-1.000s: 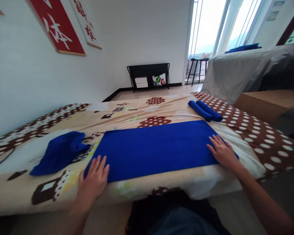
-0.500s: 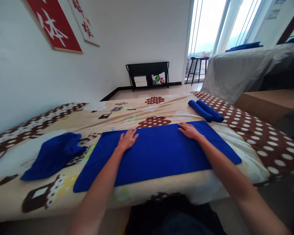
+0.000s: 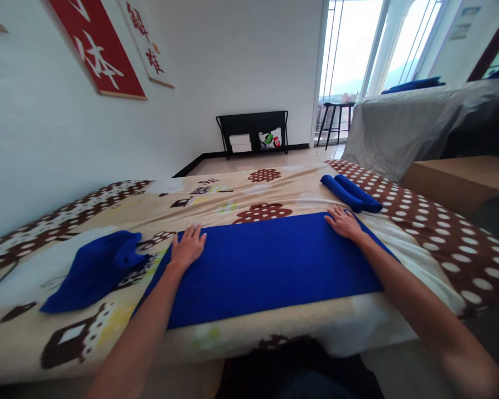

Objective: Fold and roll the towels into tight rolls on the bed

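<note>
A blue cloth, which looks like a towel (image 3: pixel 266 266), lies flat and smooth along the near edge of the bed. My left hand (image 3: pixel 188 246) rests open on its far left corner, fingers spread. Near the far right corner, my right hand (image 3: pixel 344 223) lies open and flat on the same cloth. To the left is a crumpled blue cloth (image 3: pixel 93 271), apart from my hands. Two rolled blue cloths (image 3: pixel 351 193) lie side by side just beyond my right hand. My forearms cover parts of the towel's left and right sides.
A patterned blanket (image 3: pixel 216 202) covers the bed, with a brown dotted border. At the right stand a cardboard box (image 3: pixel 461 177) and a plastic-covered piece of furniture (image 3: pixel 393 127) with folded blue cloth (image 3: pixel 416 85) on top. A black rack (image 3: pixel 253 132) and a stool (image 3: pixel 336 119) stand at the back.
My hands have slid apart over the towel, the left one toward the left corner and the right one toward the right corner. The view has tipped slightly upward.
</note>
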`<state>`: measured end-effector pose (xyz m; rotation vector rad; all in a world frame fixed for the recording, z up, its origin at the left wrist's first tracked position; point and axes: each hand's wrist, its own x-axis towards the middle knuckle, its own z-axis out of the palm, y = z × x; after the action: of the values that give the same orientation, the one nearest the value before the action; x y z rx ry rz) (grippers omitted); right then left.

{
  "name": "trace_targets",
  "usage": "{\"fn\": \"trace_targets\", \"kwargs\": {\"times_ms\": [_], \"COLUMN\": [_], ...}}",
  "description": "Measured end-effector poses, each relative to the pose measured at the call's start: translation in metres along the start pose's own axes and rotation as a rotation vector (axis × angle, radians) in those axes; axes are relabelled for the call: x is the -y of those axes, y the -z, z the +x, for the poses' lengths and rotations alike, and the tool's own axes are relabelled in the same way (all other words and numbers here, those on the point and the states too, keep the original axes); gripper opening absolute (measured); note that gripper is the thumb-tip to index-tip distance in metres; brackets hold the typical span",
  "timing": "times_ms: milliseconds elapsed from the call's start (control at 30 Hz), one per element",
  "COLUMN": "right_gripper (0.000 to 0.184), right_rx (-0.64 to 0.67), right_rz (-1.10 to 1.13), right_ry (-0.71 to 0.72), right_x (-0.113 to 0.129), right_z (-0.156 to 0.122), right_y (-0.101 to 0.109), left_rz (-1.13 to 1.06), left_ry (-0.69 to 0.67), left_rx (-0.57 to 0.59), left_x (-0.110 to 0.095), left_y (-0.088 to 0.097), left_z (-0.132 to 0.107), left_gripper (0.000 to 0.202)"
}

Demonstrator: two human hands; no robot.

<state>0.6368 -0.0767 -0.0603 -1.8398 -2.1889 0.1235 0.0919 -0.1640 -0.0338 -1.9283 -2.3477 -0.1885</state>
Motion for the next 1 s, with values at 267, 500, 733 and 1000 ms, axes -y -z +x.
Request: {"fn": "trace_targets", "kwargs": {"times_ms": [267,500,733,1000], "right_gripper": [0.057,0.055,0.067,0.06], "right_rx": [0.053,0.044,-0.074,-0.307], "right_rz": [0.078,0.086,0.039,-0.013], "right_ry": [0.367,0.361,0.067,-0.024], "right_x": [0.162,0.14,-0.037,-0.083], "right_z": [-0.031,-0.056,-0.136,-0.184], "right_y": [-0.035,-0.028,-0.003,-0.003], "left_rz": [-0.105,-0.14,-0.048,-0.012], "left_ry": [-0.431,-0.509,-0.114,0.087], "left_rx": [0.072,0.108,-0.042,-0.37], "left_x": [-0.17,-0.181,0.01,0.046], "left_y": [-0.012,-0.013,-0.014,-0.008], "left_z": [-0.026,-0.074,-0.152,-0.211], "left_gripper": [0.059,0.055,0.057,0.057]}}
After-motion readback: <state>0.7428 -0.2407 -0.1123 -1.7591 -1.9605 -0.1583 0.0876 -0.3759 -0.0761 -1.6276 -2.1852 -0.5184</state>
